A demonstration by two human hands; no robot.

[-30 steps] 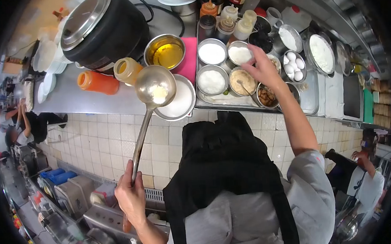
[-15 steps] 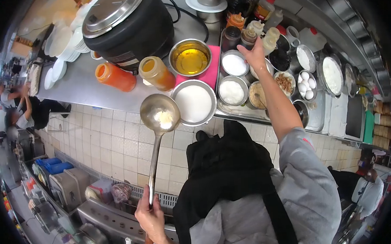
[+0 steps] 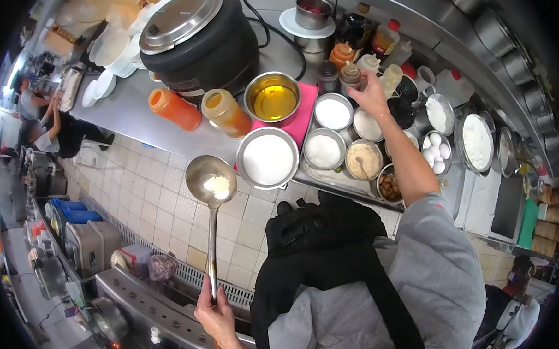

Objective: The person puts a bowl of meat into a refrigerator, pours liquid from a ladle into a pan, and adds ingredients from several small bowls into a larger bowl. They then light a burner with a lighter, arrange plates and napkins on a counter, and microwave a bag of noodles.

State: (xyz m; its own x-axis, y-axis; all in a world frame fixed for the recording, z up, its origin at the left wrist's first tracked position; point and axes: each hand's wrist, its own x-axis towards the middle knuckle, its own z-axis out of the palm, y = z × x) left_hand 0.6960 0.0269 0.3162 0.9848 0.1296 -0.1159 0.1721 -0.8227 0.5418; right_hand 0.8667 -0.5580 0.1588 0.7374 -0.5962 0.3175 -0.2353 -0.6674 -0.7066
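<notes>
My left hand (image 3: 216, 315) is wrapped round the handle of a long metal ladle (image 3: 211, 180). In the ladle's bowl lies a small heap of white and pale yellow stuff (image 3: 217, 186). My right hand (image 3: 371, 95) has its fingers round a squeeze bottle with brown contents (image 3: 350, 76), which stands among other bottles. Just below that hand are bowls of white powder or grains (image 3: 334, 112) (image 3: 368, 125). A larger bowl of white grains (image 3: 269, 158) sits at the counter's edge, beside a metal bowl of yellow oil (image 3: 273, 99) on a pink cloth (image 3: 302, 119).
A black round cooker (image 3: 207, 58) stands at the back left, with an orange bottle (image 3: 175, 109) and an amber bottle (image 3: 226, 113) before it. A bowl of eggs (image 3: 436, 153) is at the right. Other people (image 3: 46, 117) are at the far left and lower right.
The view has shifted, and the ladle sits a little lower and further left in it. My right hand's fingers have closed more around the brown bottle, which still stands among the others.
</notes>
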